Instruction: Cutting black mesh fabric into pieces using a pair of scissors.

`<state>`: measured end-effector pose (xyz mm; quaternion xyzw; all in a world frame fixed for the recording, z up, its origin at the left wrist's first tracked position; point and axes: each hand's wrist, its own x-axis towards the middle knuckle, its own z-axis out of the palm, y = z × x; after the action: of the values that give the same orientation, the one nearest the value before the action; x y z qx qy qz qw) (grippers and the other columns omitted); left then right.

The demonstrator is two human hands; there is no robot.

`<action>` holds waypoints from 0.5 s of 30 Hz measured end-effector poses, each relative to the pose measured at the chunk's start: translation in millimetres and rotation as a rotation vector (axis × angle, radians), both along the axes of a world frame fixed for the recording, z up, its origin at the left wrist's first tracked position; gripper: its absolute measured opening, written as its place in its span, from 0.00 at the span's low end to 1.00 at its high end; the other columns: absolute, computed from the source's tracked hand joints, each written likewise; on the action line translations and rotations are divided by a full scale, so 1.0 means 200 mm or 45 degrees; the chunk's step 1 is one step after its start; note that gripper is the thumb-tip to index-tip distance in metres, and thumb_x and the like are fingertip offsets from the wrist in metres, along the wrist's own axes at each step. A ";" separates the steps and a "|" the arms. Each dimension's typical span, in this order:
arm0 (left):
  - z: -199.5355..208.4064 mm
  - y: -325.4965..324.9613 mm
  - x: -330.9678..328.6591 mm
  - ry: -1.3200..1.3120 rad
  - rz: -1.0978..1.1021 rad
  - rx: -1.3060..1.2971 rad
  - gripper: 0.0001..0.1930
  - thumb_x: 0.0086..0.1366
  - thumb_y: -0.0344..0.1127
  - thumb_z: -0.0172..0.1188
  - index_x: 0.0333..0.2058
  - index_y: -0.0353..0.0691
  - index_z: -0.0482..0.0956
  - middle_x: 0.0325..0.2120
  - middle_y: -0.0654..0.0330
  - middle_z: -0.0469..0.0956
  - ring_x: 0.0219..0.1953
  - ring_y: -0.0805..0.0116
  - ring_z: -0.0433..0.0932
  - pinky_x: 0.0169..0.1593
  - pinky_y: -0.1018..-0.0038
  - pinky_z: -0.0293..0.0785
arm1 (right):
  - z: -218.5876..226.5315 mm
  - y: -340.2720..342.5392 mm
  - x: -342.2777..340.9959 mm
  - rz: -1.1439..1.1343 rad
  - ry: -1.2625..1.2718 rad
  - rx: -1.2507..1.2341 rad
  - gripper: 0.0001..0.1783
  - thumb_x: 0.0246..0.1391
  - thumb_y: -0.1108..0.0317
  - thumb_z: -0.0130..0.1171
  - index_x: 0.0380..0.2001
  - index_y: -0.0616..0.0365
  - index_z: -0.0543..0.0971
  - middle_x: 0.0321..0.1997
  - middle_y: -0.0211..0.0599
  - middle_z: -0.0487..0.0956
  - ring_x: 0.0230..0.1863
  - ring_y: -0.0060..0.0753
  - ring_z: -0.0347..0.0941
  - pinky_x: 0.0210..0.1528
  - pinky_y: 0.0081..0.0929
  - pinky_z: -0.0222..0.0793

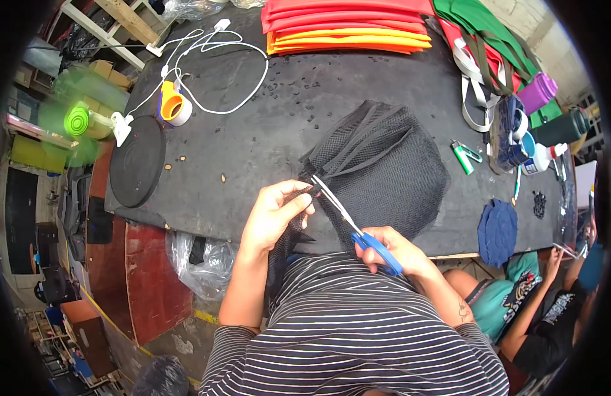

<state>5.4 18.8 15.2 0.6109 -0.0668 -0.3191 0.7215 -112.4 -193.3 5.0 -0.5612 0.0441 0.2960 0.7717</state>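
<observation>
Black mesh fabric (397, 171) with darker strips sewn along it lies bunched on the dark table. My left hand (275, 214) pinches a gathered end of this mesh near the table's front edge. A part of the mesh hangs down below that hand, over the edge. My right hand (388, 249) grips blue-handled scissors (337, 204) by the loops. The blades are slightly apart and point up and left, their tips at the mesh right beside my left fingertips. Whether the blades have fabric between them cannot be made out.
Stacked red and orange fabric (348, 26) lies at the back. On the left are a white cable (266, 72), a tape roll (177, 109), a round black disc (137, 162) and a small green fan (78, 120). Green snips (462, 158) and dark blue cloth (497, 231) lie right; people sit lower right.
</observation>
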 end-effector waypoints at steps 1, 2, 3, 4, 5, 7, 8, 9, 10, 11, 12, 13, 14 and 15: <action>0.00 0.00 0.00 -0.036 0.003 0.026 0.09 0.59 0.28 0.53 0.37 0.29 0.74 0.23 0.59 0.76 0.21 0.77 0.72 0.23 0.82 0.68 | 0.00 0.00 0.00 0.000 0.000 0.000 0.13 0.46 0.62 0.62 0.25 0.58 0.71 0.20 0.24 0.70 0.17 0.14 0.63 0.20 0.12 0.59; 0.01 0.00 0.00 -0.036 0.003 0.025 0.09 0.59 0.28 0.53 0.37 0.29 0.74 0.23 0.59 0.76 0.21 0.77 0.72 0.23 0.82 0.68 | 0.00 0.00 0.00 0.001 0.027 -0.007 0.12 0.46 0.62 0.62 0.24 0.58 0.71 0.20 0.24 0.71 0.17 0.14 0.63 0.19 0.12 0.58; 0.01 0.01 0.00 -0.040 -0.027 0.028 0.09 0.58 0.28 0.54 0.37 0.29 0.74 0.23 0.59 0.76 0.20 0.77 0.71 0.23 0.82 0.68 | 0.00 0.00 0.00 0.004 0.055 -0.013 0.12 0.46 0.63 0.62 0.24 0.58 0.71 0.20 0.24 0.71 0.16 0.13 0.62 0.18 0.11 0.58; 0.02 0.02 0.01 -0.044 -0.056 0.030 0.09 0.58 0.27 0.54 0.37 0.29 0.75 0.23 0.59 0.76 0.20 0.77 0.71 0.23 0.82 0.68 | 0.01 0.00 0.00 0.004 0.055 -0.013 0.12 0.46 0.63 0.62 0.24 0.58 0.71 0.20 0.24 0.71 0.16 0.13 0.62 0.18 0.11 0.58; 0.02 0.02 0.01 -0.044 -0.056 0.031 0.09 0.58 0.27 0.54 0.37 0.29 0.75 0.23 0.59 0.76 0.20 0.77 0.71 0.23 0.82 0.68 | 0.01 0.00 0.01 0.005 0.065 -0.022 0.11 0.46 0.64 0.61 0.24 0.58 0.72 0.19 0.24 0.71 0.15 0.12 0.62 0.18 0.11 0.57; 0.04 0.02 0.01 -0.017 -0.065 0.080 0.08 0.58 0.27 0.54 0.37 0.32 0.75 0.20 0.63 0.74 0.19 0.80 0.70 0.23 0.84 0.67 | 0.02 0.00 0.01 0.009 0.076 -0.030 0.10 0.47 0.65 0.61 0.24 0.59 0.72 0.19 0.23 0.71 0.15 0.12 0.62 0.17 0.10 0.57; 0.04 0.02 0.01 -0.016 -0.063 0.080 0.08 0.58 0.27 0.54 0.37 0.32 0.75 0.20 0.63 0.74 0.19 0.80 0.70 0.23 0.84 0.67 | 0.03 0.00 0.01 -0.004 0.082 -0.025 0.09 0.47 0.66 0.61 0.24 0.59 0.73 0.18 0.24 0.71 0.14 0.11 0.62 0.16 0.10 0.57; 0.05 0.02 0.01 -0.026 -0.078 0.084 0.08 0.58 0.27 0.54 0.37 0.32 0.75 0.20 0.63 0.74 0.19 0.80 0.70 0.24 0.84 0.67 | 0.03 0.00 0.01 -0.019 0.087 -0.021 0.08 0.47 0.67 0.60 0.24 0.59 0.74 0.17 0.24 0.70 0.14 0.11 0.61 0.15 0.10 0.56; 0.06 0.03 0.01 -0.035 -0.093 0.089 0.08 0.58 0.27 0.54 0.37 0.31 0.75 0.20 0.63 0.74 0.20 0.80 0.70 0.24 0.84 0.67 | 0.03 0.00 0.01 -0.020 0.087 -0.021 0.08 0.47 0.67 0.60 0.24 0.59 0.74 0.17 0.24 0.70 0.14 0.11 0.61 0.15 0.10 0.56; 0.06 0.03 0.01 -0.035 -0.094 0.088 0.08 0.58 0.27 0.54 0.37 0.31 0.75 0.20 0.63 0.74 0.20 0.80 0.70 0.24 0.84 0.67 | 0.02 -0.01 0.01 -0.010 0.098 -0.038 0.09 0.47 0.66 0.61 0.24 0.60 0.73 0.17 0.26 0.70 0.14 0.13 0.63 0.16 0.11 0.58; 0.07 0.03 0.01 -0.055 -0.121 0.076 0.08 0.58 0.27 0.54 0.37 0.31 0.75 0.20 0.63 0.74 0.20 0.80 0.70 0.24 0.84 0.67 | 0.01 -0.01 0.01 0.002 0.109 -0.054 0.10 0.46 0.66 0.61 0.24 0.61 0.73 0.17 0.27 0.70 0.15 0.15 0.65 0.16 0.12 0.60; 0.07 0.03 0.01 -0.074 -0.148 0.064 0.08 0.58 0.27 0.54 0.37 0.31 0.74 0.20 0.64 0.74 0.20 0.80 0.70 0.24 0.84 0.67 | 0.02 -0.01 0.01 0.003 0.109 -0.054 0.10 0.46 0.66 0.61 0.24 0.61 0.73 0.17 0.27 0.70 0.15 0.15 0.65 0.16 0.12 0.60; 0.07 0.03 0.01 -0.075 -0.147 0.064 0.08 0.58 0.27 0.54 0.37 0.31 0.74 0.20 0.64 0.74 0.20 0.80 0.70 0.24 0.84 0.67 | 0.04 -0.01 0.01 0.011 0.111 -0.067 0.10 0.46 0.66 0.61 0.24 0.61 0.73 0.17 0.28 0.71 0.14 0.15 0.65 0.15 0.12 0.60; 0.08 0.03 0.01 -0.077 -0.149 0.062 0.08 0.58 0.27 0.54 0.37 0.31 0.74 0.20 0.64 0.74 0.20 0.80 0.70 0.24 0.84 0.67 | 0.04 -0.02 0.01 0.018 0.111 -0.081 0.10 0.46 0.67 0.61 0.24 0.62 0.73 0.17 0.29 0.71 0.13 0.16 0.65 0.14 0.12 0.60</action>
<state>7.7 25.1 30.4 0.6327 -0.1164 -0.3437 0.6841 -110.7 -196.6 13.9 -0.5723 0.0831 0.3242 0.7486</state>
